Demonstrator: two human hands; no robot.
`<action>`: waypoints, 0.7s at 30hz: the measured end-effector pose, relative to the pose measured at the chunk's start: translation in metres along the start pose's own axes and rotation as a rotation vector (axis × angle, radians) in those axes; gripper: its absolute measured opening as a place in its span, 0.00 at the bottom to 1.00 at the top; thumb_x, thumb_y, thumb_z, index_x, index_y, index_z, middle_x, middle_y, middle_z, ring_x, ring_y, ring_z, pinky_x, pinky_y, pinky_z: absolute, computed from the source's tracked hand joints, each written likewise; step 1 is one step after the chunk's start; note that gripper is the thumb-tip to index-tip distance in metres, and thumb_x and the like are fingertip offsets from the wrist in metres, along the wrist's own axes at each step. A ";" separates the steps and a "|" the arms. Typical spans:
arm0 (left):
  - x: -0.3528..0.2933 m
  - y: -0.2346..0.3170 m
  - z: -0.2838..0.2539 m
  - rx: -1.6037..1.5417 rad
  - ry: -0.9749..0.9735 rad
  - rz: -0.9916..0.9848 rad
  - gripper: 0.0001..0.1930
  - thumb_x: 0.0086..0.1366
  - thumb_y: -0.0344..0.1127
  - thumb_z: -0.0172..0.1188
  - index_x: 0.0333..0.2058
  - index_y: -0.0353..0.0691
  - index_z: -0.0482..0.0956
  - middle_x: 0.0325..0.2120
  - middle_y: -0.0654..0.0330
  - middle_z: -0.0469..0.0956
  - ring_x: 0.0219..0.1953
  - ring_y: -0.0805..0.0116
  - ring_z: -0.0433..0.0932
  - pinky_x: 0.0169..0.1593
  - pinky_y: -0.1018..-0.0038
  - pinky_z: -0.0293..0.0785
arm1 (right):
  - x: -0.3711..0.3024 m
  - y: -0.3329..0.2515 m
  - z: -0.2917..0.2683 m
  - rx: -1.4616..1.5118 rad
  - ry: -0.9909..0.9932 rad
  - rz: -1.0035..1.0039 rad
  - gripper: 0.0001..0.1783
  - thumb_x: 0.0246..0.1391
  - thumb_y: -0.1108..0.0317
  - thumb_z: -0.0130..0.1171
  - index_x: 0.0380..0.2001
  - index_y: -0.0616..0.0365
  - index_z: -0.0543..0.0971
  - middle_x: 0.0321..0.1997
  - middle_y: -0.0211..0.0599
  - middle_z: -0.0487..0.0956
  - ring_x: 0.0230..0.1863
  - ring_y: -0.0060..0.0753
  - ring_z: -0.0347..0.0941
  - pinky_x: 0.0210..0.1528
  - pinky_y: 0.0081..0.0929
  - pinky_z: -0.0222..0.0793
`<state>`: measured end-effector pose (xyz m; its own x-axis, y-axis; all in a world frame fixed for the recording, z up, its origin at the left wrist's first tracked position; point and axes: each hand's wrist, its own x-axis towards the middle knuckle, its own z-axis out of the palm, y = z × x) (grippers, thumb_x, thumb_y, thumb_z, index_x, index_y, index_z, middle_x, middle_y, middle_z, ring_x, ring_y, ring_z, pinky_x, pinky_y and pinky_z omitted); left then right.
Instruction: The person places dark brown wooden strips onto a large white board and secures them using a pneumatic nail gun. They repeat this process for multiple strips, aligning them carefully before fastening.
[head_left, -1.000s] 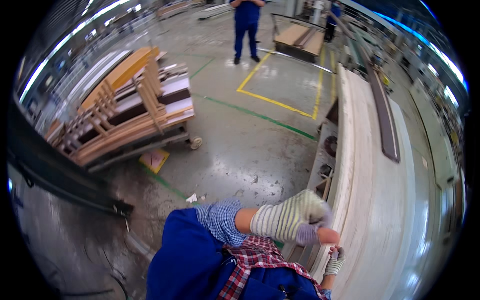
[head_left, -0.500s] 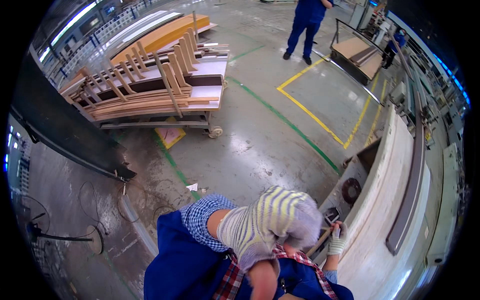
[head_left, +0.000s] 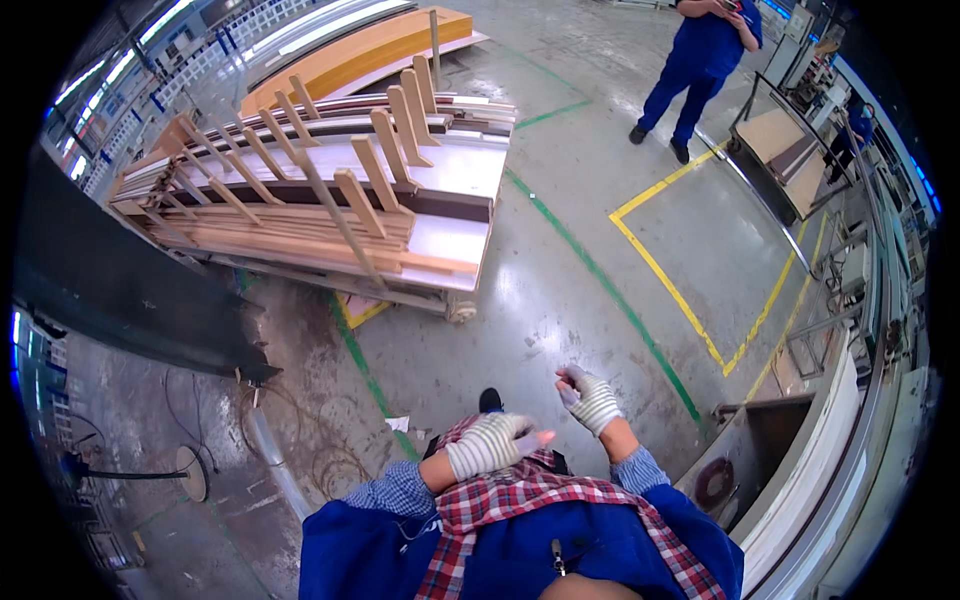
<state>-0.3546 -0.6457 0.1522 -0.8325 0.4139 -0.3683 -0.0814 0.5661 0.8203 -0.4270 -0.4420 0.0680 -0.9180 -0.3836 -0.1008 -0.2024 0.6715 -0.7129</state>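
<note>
Both hands wear striped white-and-grey gloves with bare fingertips. My left hand (head_left: 490,445) is in front of my waist, just over the red plaid apron (head_left: 465,505). Its fingers reach to the right, slightly bent, and no object shows in them. A little farther forward and to the right, my right hand (head_left: 592,400) is in the air above the grey floor. Its fingers are loosely curved with a gap between thumb and forefinger, and nothing is visible there. The hands are apart from each other.
Ahead on the left stands a trolley (head_left: 420,300) loaded with wooden strips (head_left: 300,235) between upright posts. A dark steel column (head_left: 130,285) is at the left. A long workbench (head_left: 800,490) runs along the right. Farther off, a person (head_left: 695,65) in blue stands near a panel cart (head_left: 775,140).
My right hand has left the bench side and come forward over the floor. My left hand has drawn back to my waist. The view has turned right, away from the bench, toward the trolley.
</note>
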 end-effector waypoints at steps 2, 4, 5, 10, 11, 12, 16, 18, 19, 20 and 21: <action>0.025 -0.017 -0.030 0.049 -0.018 -0.033 0.25 0.60 0.57 0.47 0.30 0.35 0.75 0.23 0.47 0.75 0.28 0.53 0.75 0.34 0.65 0.69 | 0.068 -0.002 -0.005 -0.029 -0.020 -0.049 0.15 0.50 0.61 0.53 0.41 0.52 0.72 0.29 0.42 0.78 0.29 0.43 0.75 0.33 0.34 0.70; 0.045 -0.030 -0.053 0.075 0.051 -0.085 0.26 0.60 0.58 0.46 0.30 0.36 0.75 0.23 0.46 0.75 0.29 0.51 0.75 0.35 0.63 0.69 | 0.126 0.001 -0.006 -0.021 -0.039 -0.074 0.16 0.49 0.61 0.54 0.43 0.51 0.71 0.28 0.41 0.78 0.28 0.41 0.75 0.33 0.33 0.71; 0.057 -0.036 -0.065 0.067 0.022 -0.133 0.26 0.60 0.58 0.45 0.32 0.37 0.75 0.25 0.45 0.75 0.31 0.47 0.74 0.36 0.61 0.69 | 0.160 0.005 -0.007 0.003 -0.046 -0.087 0.16 0.49 0.61 0.54 0.43 0.50 0.71 0.28 0.41 0.78 0.28 0.41 0.75 0.33 0.34 0.70; 0.105 -0.064 -0.102 -0.052 0.301 -0.293 0.26 0.60 0.58 0.45 0.35 0.37 0.77 0.27 0.45 0.76 0.34 0.48 0.75 0.39 0.61 0.69 | 0.343 0.031 0.013 -0.044 -0.077 -0.106 0.16 0.49 0.61 0.53 0.42 0.51 0.73 0.31 0.41 0.78 0.31 0.44 0.75 0.35 0.34 0.70; 0.112 -0.071 -0.107 -0.062 0.344 -0.355 0.26 0.60 0.58 0.45 0.35 0.38 0.77 0.28 0.45 0.76 0.34 0.48 0.75 0.39 0.61 0.69 | 0.384 0.036 0.023 -0.071 -0.092 -0.110 0.15 0.49 0.62 0.52 0.42 0.51 0.73 0.33 0.42 0.78 0.32 0.45 0.75 0.37 0.35 0.70; 0.120 -0.079 -0.111 -0.062 0.400 -0.416 0.26 0.60 0.58 0.45 0.36 0.38 0.77 0.28 0.45 0.76 0.35 0.48 0.75 0.39 0.61 0.69 | 0.425 0.040 0.034 -0.107 -0.084 -0.163 0.15 0.49 0.62 0.52 0.41 0.51 0.74 0.34 0.43 0.78 0.34 0.45 0.75 0.39 0.36 0.70; 0.153 -0.111 -0.108 -0.264 0.524 -0.741 0.27 0.60 0.58 0.44 0.35 0.38 0.78 0.28 0.44 0.76 0.34 0.46 0.75 0.38 0.60 0.69 | 0.563 0.056 0.089 -0.340 -0.200 -0.230 0.15 0.49 0.62 0.52 0.41 0.51 0.75 0.40 0.46 0.76 0.40 0.46 0.73 0.45 0.39 0.68; 0.178 -0.121 -0.096 -0.415 0.642 -0.839 0.27 0.61 0.58 0.44 0.32 0.37 0.78 0.24 0.46 0.77 0.31 0.50 0.76 0.36 0.63 0.70 | 0.608 0.064 0.115 -0.483 -0.357 -0.196 0.15 0.50 0.62 0.51 0.42 0.52 0.75 0.44 0.47 0.74 0.45 0.48 0.71 0.48 0.39 0.68; 0.189 -0.121 -0.088 -0.517 0.657 -0.955 0.27 0.61 0.58 0.44 0.31 0.36 0.78 0.22 0.47 0.77 0.29 0.53 0.77 0.36 0.64 0.70 | 0.624 0.068 0.127 -0.538 -0.441 -0.172 0.16 0.49 0.60 0.53 0.41 0.53 0.76 0.44 0.47 0.74 0.46 0.48 0.71 0.49 0.39 0.67; 0.200 -0.122 -0.082 -0.605 0.680 -0.866 0.27 0.61 0.58 0.45 0.30 0.36 0.78 0.21 0.49 0.76 0.27 0.57 0.76 0.34 0.66 0.70 | 0.637 0.073 0.136 -0.522 -0.554 -0.164 0.17 0.48 0.59 0.54 0.41 0.53 0.76 0.44 0.47 0.75 0.46 0.48 0.71 0.50 0.38 0.66; 0.211 -0.120 -0.079 -0.707 0.673 -0.823 0.27 0.61 0.58 0.46 0.29 0.36 0.78 0.20 0.51 0.76 0.25 0.62 0.75 0.32 0.69 0.69 | 0.647 0.077 0.142 -0.507 -0.647 -0.170 0.18 0.48 0.58 0.55 0.41 0.53 0.76 0.44 0.47 0.75 0.47 0.48 0.71 0.50 0.38 0.66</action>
<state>-0.5636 -0.6826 0.0100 -0.4931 -0.4357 -0.7530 -0.8032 -0.1045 0.5865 -0.9883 -0.7288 -0.1508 -0.5153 -0.6896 -0.5088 -0.5910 0.7159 -0.3717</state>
